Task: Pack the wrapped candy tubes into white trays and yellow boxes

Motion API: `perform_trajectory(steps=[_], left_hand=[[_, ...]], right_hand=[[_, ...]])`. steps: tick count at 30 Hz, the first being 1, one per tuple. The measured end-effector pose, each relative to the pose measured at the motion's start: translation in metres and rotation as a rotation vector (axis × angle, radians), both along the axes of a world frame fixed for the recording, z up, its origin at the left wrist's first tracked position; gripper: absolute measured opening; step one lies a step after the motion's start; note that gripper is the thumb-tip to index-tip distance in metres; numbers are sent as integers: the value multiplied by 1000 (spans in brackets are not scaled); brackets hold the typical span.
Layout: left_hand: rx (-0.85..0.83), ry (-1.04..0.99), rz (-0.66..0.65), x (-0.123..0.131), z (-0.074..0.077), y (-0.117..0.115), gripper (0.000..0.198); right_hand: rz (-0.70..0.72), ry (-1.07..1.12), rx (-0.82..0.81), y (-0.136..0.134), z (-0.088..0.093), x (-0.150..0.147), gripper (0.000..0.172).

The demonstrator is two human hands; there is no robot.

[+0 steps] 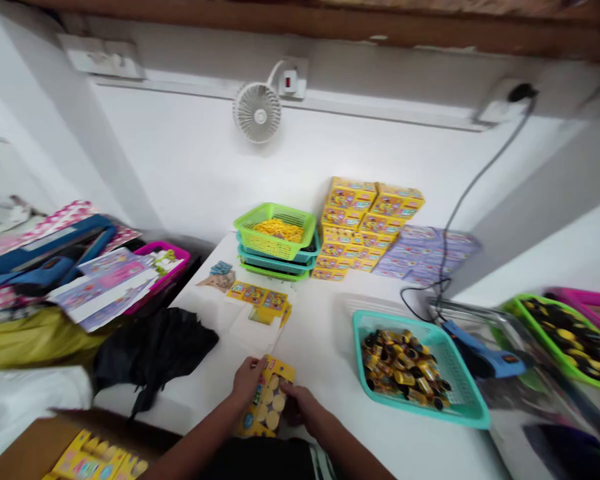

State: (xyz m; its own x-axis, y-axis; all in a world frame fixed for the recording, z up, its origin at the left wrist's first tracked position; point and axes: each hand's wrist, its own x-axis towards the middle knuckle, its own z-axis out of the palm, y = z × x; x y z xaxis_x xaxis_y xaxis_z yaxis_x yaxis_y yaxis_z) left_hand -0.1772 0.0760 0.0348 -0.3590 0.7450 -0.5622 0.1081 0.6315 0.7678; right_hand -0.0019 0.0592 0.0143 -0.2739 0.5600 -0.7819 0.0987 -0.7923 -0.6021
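A yellow card pack [269,399] with round pale discs on its face rests on the white table [325,347] near the front edge. My left hand [248,380] grips its left edge, fingers curled round it. My right hand [300,404] pinches its right side. Flat yellow printed cards [260,297] lie on the table just beyond. A teal basket [467,393] of small black and gold items stands to the right.
Stacked green and teal baskets [276,243] and piled yellow boxes [363,227] stand at the back. A blue glue gun [485,350] with cable lies right. A black bag [155,350] lies left, a pink tray [173,257] behind it, a cardboard box [40,447] at bottom left.
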Motion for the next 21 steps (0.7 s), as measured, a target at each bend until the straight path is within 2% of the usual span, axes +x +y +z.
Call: perform_trajectory(steps=[3, 6, 8, 11, 14, 17, 21], left_hand=[[16, -71, -99, 8, 9, 1, 47], [71, -317, -137, 8, 18, 2, 57], [71, -494, -87, 2, 19, 2, 66], [8, -578, 22, -6, 12, 5, 80], [-27, -522, -36, 5, 2, 13, 84], [-55, -282, -170, 27, -3, 26, 80], [-56, -192, -155, 39, -3, 54, 73]], right_hand=[[-145, 19, 50, -9, 3, 5, 49], [-257, -7, 94, -2, 10, 21, 48], [-318, -61, 124, 16, 16, 39, 44], [-389, -174, 201, 59, 22, 65, 38], [-375, -313, 250, 102, 20, 75, 42], [-298, -426, 259, 132, 16, 72, 49], [-214, -532, 287, 172, 20, 74, 51]])
